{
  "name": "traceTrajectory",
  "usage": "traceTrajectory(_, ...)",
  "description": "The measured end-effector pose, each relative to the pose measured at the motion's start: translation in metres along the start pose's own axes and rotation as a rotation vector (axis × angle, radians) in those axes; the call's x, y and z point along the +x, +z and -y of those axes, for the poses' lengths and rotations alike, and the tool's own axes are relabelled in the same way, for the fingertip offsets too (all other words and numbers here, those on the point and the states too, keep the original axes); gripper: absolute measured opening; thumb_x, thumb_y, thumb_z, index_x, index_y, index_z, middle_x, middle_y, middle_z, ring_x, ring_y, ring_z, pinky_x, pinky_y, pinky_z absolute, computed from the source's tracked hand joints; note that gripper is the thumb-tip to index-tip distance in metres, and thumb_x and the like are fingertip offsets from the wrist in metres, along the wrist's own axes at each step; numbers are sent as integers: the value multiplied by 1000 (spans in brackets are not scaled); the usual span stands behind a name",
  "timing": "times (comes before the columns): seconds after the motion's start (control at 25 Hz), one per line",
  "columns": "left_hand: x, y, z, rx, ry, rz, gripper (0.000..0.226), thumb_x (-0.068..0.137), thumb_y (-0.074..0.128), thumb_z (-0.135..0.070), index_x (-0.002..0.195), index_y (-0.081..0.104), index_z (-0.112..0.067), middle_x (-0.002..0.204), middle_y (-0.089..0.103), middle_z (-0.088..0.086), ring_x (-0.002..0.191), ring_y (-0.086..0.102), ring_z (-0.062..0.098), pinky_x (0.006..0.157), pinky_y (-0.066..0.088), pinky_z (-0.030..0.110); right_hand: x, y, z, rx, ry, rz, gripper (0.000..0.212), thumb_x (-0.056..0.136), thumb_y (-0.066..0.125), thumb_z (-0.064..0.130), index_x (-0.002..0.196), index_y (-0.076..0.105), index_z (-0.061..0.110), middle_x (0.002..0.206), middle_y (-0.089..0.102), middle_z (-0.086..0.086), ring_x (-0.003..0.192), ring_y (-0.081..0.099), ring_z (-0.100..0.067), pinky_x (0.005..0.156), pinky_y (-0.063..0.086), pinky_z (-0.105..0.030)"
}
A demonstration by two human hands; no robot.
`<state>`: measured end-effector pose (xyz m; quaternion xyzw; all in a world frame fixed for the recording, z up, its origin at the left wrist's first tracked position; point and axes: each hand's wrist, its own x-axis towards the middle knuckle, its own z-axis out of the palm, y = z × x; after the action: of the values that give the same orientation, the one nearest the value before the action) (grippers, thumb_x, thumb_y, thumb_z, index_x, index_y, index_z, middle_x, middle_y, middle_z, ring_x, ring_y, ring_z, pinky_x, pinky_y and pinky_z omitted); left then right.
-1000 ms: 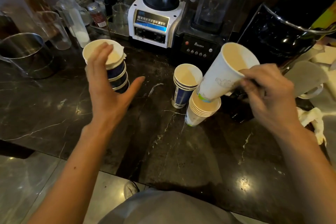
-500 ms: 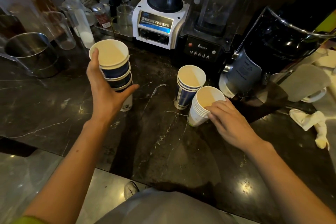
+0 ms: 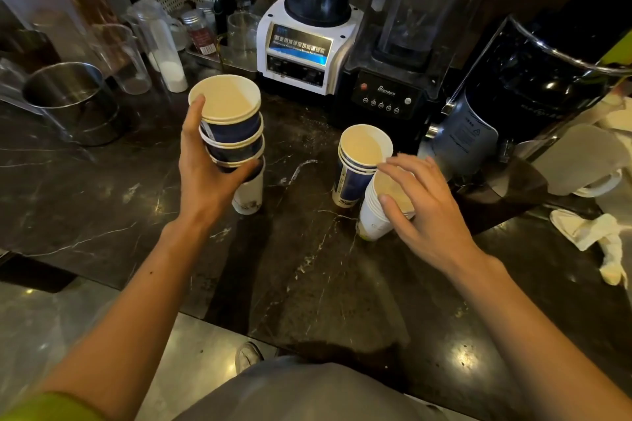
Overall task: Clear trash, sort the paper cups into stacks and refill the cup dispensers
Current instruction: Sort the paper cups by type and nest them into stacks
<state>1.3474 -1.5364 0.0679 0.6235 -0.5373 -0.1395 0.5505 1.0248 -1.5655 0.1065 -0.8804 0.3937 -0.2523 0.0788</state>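
On the dark marble table (image 3: 102, 202), the left hand (image 3: 208, 178) grips a stack of blue cups (image 3: 229, 120) from the side, thumb up by the top rim. The stack's lowest piece, a white cup (image 3: 248, 196), seems to stand on the table. The right hand (image 3: 427, 212) hovers over a tilted stack of white cups (image 3: 374, 219), its fingers (image 3: 403, 161) spread and loose, thumb touching the rim. A blue-and-white stack (image 3: 354, 171) stands just beside it. Behind are a white blender (image 3: 301, 44) and a black blender (image 3: 393, 85); a steel pot (image 3: 71, 102) sits far left and crumpled paper (image 3: 595, 236) far right.
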Motion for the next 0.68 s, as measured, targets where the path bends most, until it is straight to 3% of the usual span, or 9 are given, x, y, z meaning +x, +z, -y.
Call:
traceTrajectory(0.12,-11,15,-17,-54,52,117,110,71,86,-19,151,12,-31,156,28,5,143,34,18,110,40,50,34,-9,29,122,-84,-74,40,98,56,21,135,52,9,134,53,-7,127,46,-19,109,37,-40)
traceTrajectory(0.24,-28,33,-29,-122,60,219,107,71,86,-23,151,15,-29,155,30,-1,143,35,14,110,41,48,61,-9,46,141,-203,-61,42,97,57,23,136,52,7,136,53,-9,129,46,-22,108,37,-33)
traceTrajectory(0.4,-44,39,-26,-128,67,271,111,71,86,-22,147,10,-47,152,24,-21,143,31,8,112,40,45,75,12,47,106,-271,89,31,98,56,27,124,63,12,131,58,-4,128,47,-21,103,41,-37)
traceTrajectory(0.48,-46,39,-25,-154,31,272,116,70,86,-22,148,5,-49,154,26,-17,143,32,9,113,38,45,77,20,45,141,-287,118,26,98,54,27,113,69,11,120,65,-2,125,50,-22,98,44,-42)
traceTrajectory(0.56,-46,41,-29,-215,-23,266,120,70,86,-24,150,-1,-43,154,31,-7,142,34,9,115,36,43,76,24,46,179,-279,124,26,98,53,29,108,70,12,112,69,1,122,52,-20,92,48,-45)
traceTrajectory(0.68,-44,44,-35,-273,-81,239,106,74,82,-27,153,11,-28,147,38,-19,137,38,-1,114,37,29,75,26,52,241,-247,155,22,97,57,27,106,72,14,106,70,3,116,54,-19,88,49,-48)
